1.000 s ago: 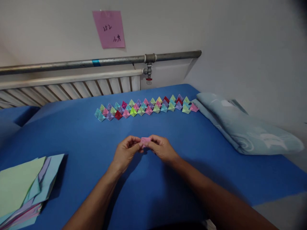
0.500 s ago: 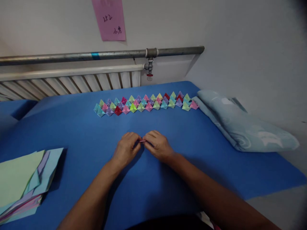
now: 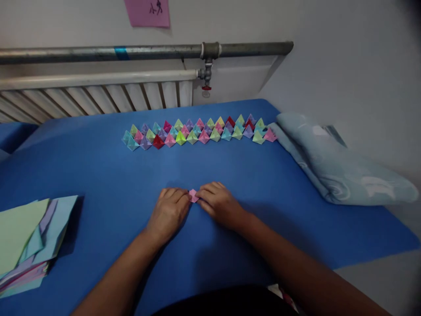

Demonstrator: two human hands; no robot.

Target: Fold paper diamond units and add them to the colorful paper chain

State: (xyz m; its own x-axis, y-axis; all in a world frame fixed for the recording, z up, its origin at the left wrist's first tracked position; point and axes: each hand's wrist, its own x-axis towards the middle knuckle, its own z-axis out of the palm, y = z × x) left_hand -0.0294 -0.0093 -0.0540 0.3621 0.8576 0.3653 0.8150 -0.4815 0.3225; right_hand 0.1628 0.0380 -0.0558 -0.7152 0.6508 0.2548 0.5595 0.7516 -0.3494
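The pink folded paper [image 3: 193, 196] is a small, compact piece of light, even pink, with a roughly many-sided outline that comes to a low point at the top. Faint lines, seemingly creases, cross its face, but they are too small to read in detail, and its side edges are partly hidden by fingers. It sits between the two hands near the middle of the view, over the blue surface [image 3: 131, 175]; whether its underside touches that surface cannot be told. The left hand [image 3: 169, 210] is closed with its fingertips gripping the paper's left edge, knuckles up. The right hand [image 3: 219, 202] pinches the opposite edge, its fingers bent and close together. Well beyond the hands, the origami pieces [image 3: 204, 137] lie in a long band of staggered, overlapping rows, pointed and diamond-like, in pink, red, magenta, lilac, turquoise, pale green, bright lime and yellow. Several of them are a pink close to that of the held paper. To the left lies a loose stack of coloured paper [image 3: 23, 232], pale green on top, with blue, purple and pink sheets showing. A folded pale blue-green blanket [image 3: 345, 171] with whitish patterns lies at the right, its near corner beside the end of the rows.
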